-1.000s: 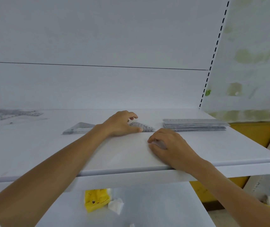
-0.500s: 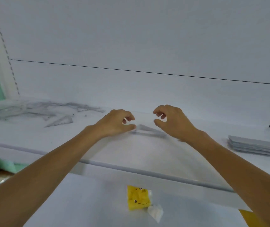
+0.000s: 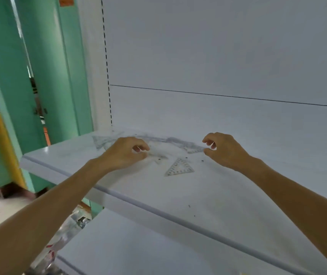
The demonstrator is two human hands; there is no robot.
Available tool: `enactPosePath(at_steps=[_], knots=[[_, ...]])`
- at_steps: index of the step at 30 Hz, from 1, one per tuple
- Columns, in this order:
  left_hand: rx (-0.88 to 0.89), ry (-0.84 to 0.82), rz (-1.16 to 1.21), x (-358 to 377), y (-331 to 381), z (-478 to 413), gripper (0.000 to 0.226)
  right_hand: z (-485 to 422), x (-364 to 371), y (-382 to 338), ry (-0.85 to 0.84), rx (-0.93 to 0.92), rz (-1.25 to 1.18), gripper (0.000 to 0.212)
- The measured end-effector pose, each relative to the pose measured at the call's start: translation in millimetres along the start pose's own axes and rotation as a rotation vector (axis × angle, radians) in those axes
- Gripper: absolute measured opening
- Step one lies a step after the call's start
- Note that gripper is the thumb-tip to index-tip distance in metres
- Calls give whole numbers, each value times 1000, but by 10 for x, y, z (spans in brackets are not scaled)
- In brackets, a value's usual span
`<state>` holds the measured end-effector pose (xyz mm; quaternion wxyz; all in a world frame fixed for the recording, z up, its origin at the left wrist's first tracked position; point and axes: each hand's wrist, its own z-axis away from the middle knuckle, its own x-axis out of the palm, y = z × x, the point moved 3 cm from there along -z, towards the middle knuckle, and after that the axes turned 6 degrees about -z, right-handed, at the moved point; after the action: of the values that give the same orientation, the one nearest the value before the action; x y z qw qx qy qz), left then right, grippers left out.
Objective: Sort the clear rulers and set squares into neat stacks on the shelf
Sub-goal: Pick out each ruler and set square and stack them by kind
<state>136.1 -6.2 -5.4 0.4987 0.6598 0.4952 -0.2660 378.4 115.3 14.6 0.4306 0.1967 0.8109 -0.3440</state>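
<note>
Head view: blurred clear rulers [image 3: 158,139] lie scattered at the shelf [image 3: 119,195] back, one set square [image 3: 179,168] nearer. Left hand [image 3: 124,153] and right hand [image 3: 225,149] hover over them, fingers curled, empty.

no readable text, set square [image 3: 179,168] markings blurred

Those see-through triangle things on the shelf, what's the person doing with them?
A person is tidying clear rulers and set squares on a white shelf. Both hands reach over a messy pile at the back. The left hand and right hand are curled with fingers apart; whether either grips anything is unclear. One small set square lies alone between them, untouched.
</note>
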Motion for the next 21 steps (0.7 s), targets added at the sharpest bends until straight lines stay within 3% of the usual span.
enactPosePath(at_steps=[5,10,16,21], knots=[[-29,22,-1,-184,-672,-71,18,-386,375,-21,-11,80,62,28],[-41,-115,-121,-191,-1055,-267,38,-521,600,54,5,178,79,27],[-43,-133,-88,-106,-1156,-400,45,-640,691,141,-21,262,117,41],[-41,-158,1,-116,-1162,-466,46,-734,774,159,-37,282,129,30]])
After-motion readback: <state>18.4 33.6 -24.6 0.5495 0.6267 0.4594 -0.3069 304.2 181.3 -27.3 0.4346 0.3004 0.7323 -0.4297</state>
